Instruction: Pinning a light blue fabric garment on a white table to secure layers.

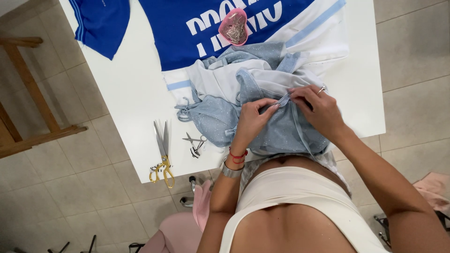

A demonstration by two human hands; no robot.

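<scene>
Left hand [253,119] and right hand [318,110] both pinching seam of sparkly pale-blue fabric garment [281,129]; gold-handled steel scissors [161,154] well left of garment.

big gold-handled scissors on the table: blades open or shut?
Shut. The scissors lie flat on the white table, blades together in one narrow point, left of both hands.

Both hands, left hand [253,119] and right hand [318,110], pinch a pale blue sparkly garment [281,129] on the white table [126,93]
</scene>
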